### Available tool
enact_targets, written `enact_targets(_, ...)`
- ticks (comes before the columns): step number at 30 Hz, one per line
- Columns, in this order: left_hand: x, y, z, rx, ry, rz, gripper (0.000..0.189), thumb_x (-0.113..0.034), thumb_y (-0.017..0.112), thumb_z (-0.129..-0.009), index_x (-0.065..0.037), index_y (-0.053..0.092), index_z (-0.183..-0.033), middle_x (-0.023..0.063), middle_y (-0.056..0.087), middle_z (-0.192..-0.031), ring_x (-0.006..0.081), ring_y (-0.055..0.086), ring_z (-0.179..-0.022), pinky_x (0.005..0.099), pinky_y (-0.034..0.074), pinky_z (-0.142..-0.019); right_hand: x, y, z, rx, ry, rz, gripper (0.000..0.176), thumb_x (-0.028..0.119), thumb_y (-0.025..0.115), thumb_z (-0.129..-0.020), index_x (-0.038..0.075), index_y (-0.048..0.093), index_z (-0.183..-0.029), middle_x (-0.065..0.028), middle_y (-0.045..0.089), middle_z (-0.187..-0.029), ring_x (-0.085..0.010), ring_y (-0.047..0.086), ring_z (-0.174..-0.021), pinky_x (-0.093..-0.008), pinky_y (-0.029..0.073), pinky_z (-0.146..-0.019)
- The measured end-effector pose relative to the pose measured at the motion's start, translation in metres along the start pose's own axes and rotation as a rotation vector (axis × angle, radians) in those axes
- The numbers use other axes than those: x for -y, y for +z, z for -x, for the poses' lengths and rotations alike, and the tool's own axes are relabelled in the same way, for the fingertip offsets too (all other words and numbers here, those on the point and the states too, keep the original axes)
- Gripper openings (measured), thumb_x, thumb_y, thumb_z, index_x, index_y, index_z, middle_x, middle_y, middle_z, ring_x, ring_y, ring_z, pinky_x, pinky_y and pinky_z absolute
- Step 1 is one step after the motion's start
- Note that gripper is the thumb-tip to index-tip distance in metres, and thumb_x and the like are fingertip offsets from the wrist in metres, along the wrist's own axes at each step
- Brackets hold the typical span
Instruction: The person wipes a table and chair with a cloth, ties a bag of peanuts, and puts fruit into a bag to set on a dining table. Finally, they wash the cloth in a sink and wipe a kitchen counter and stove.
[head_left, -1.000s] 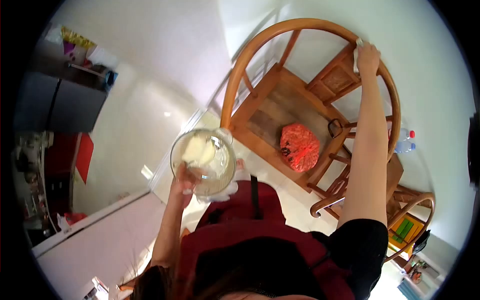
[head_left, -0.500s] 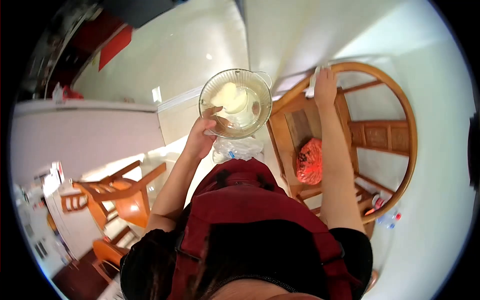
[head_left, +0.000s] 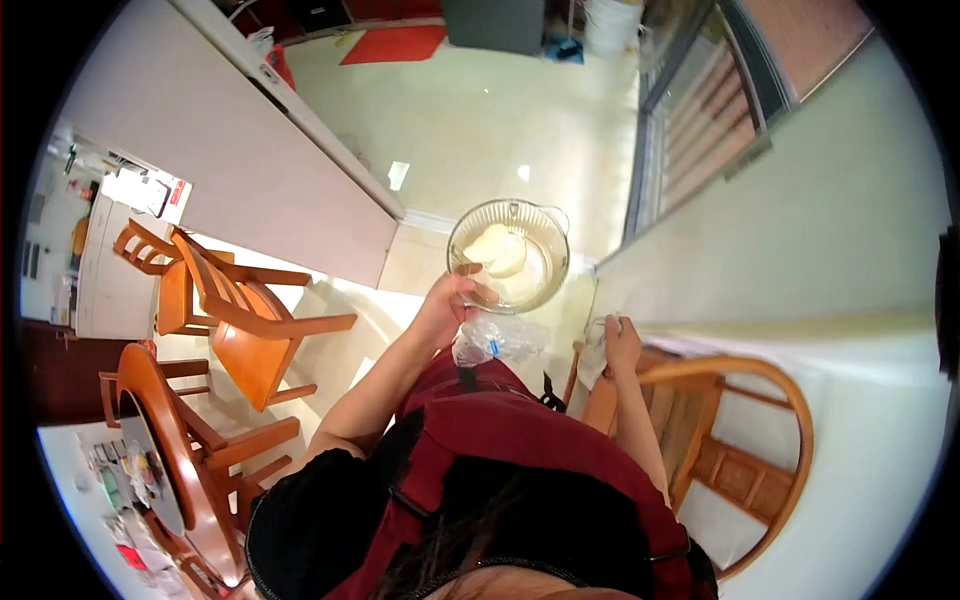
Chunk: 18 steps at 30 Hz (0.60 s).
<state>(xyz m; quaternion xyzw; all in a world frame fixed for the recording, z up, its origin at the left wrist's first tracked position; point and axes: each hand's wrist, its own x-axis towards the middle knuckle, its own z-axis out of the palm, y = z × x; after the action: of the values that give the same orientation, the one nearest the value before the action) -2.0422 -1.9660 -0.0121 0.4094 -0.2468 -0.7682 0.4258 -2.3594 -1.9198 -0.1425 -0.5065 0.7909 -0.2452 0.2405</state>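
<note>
Bowl [head_left: 546, 256] — open upward, 1 handle [head_left: 563, 214] forward-right — in left grip [head_left: 447, 305]

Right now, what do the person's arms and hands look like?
The short black sleeves leave both forearms bare. The left hand and right hand each have a palm and slim fingers, with no gloves. I can't spot a watch or any markings. A dark red apron goes over the black top.

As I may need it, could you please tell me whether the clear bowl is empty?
Not empty: pale yellow pieces show inside the clear bowl.
</note>
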Motion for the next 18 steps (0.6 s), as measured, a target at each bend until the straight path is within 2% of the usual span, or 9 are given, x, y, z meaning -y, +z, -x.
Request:
enact_targets(1, -0.011, -0.011, -0.012, -0.007, 0.019, 0.007, 0.054, -0.021, 0.05, -0.077, 0.0, 0.034, -0.125, 0.013, 0.062, -0.091, 0.0214, 0.06, -0.087, 0.0316, 0.044, -0.078, 0.028, 0.004, -0.02, 0.049, 0.035, -0.134, 0.039, 0.038, 0.053, -0.087, 0.0, 0.059, -0.093, -0.0147, 0.063, -0.086, -0.0244, 0.059, -0.081, -0.0345, 0.048, -0.072)
enact_targets(2, -0.023, -0.023, -0.024, 0.029, 0.029, -0.033, 0.063, -0.022, 0.053, -0.075, 0.003, 0.03, -0.128, 0.0205, 0.061, -0.096, 0.028, 0.059, -0.094, 0.0371, 0.046, -0.084, 0.048, 0.018, -0.044, 0.288, 0.198, -0.499, 0.04, 0.039, 0.05, -0.089, 0.003, 0.057, -0.103, -0.0101, 0.061, -0.093, -0.0194, 0.057, -0.085, -0.0324, 0.047, -0.073)
enact_targets(5, -0.053, -0.043, -0.065, 0.085, 0.035, -0.053, 0.062, -0.022, 0.055, -0.074, 0.001, 0.032, -0.127, 0.018, 0.06, -0.098, 0.0258, 0.058, -0.096, 0.0364, 0.047, -0.084, 0.126, 0.061, -0.096, 0.547, 0.292, -1.407, 0.039, 0.039, 0.047, -0.092, 0.006, 0.053, -0.111, -0.0064, 0.059, -0.1, -0.0176, 0.055, -0.086, -0.0312, 0.046, -0.073)
enact_targets(7, -0.085, -0.041, -0.089, 0.211, 0.069, -0.074, 0.063, -0.023, 0.056, -0.074, -0.001, 0.032, -0.127, 0.0167, 0.059, -0.1, 0.0239, 0.058, -0.096, 0.0355, 0.047, -0.084, 0.203, 0.056, -0.11, 0.62, 0.251, -1.558, 0.039, 0.04, 0.043, -0.093, 0.007, 0.052, -0.114, -0.0062, 0.058, -0.103, -0.018, 0.055, -0.084, -0.0305, 0.046, -0.073)
enact_targets(8, -0.099, -0.047, -0.104, 0.133, 0.044, -0.099, 0.062, -0.024, 0.056, -0.074, -0.002, 0.033, -0.127, 0.0164, 0.06, -0.1, 0.0217, 0.058, -0.094, 0.0346, 0.047, -0.084, 0.248, 0.048, -0.121, 0.659, 0.225, -1.638, 0.04, 0.04, 0.042, -0.093, 0.008, 0.051, -0.115, -0.006, 0.057, -0.105, -0.0181, 0.055, -0.083, -0.0302, 0.046, -0.072)
enact_targets(10, -0.134, -0.047, -0.126, 0.233, 0.019, -0.012, 0.06, -0.022, 0.055, -0.073, -0.004, 0.034, -0.126, 0.0135, 0.061, -0.098, 0.0198, 0.058, -0.094, 0.0336, 0.045, -0.085, 0.303, 0.039, -0.14, 0.72, 0.2, -1.727, 0.042, 0.042, 0.038, -0.094, 0.008, 0.05, -0.116, -0.0063, 0.057, -0.105, -0.0182, 0.054, -0.082, -0.0304, 0.046, -0.072)
enact_targets(15, -0.207, -0.051, -0.186, 0.295, 0.053, 0.019, 0.06, -0.019, 0.055, -0.073, -0.005, 0.035, -0.127, 0.0124, 0.061, -0.101, 0.0199, 0.057, -0.096, 0.0337, 0.045, -0.086, 0.344, 0.067, -0.217, 1.044, 0.04, -1.757, 0.055, 0.053, 0.035, -0.091, 0.011, 0.044, -0.125, -0.0067, 0.055, -0.112, -0.0187, 0.053, -0.092, -0.0331, 0.046, -0.067)
enact_targets(16, -0.215, -0.053, -0.202, 0.271, 0.084, 0.035, 0.06, -0.02, 0.055, -0.073, -0.003, 0.035, -0.127, 0.0135, 0.061, -0.101, 0.0207, 0.058, -0.095, 0.034, 0.046, -0.086, 0.358, 0.074, -0.229, 0.814, 0.141, -1.607, 0.064, 0.059, 0.035, -0.088, 0.011, 0.04, -0.13, -0.0078, 0.051, -0.12, -0.0216, 0.051, -0.104, -0.0346, 0.049, -0.072)
enact_targets(18, -0.237, -0.059, -0.238, 0.273, 0.129, 0.059, 0.059, -0.019, 0.055, -0.074, -0.002, 0.036, -0.127, 0.0141, 0.061, -0.104, 0.0228, 0.06, -0.095, 0.0348, 0.046, -0.086, 0.374, 0.087, -0.266, 1.021, 0.184, -1.696, 0.068, 0.061, 0.033, -0.088, 0.01, 0.037, -0.132, -0.0085, 0.049, -0.125, -0.0233, 0.048, -0.111, -0.0365, 0.048, -0.08)
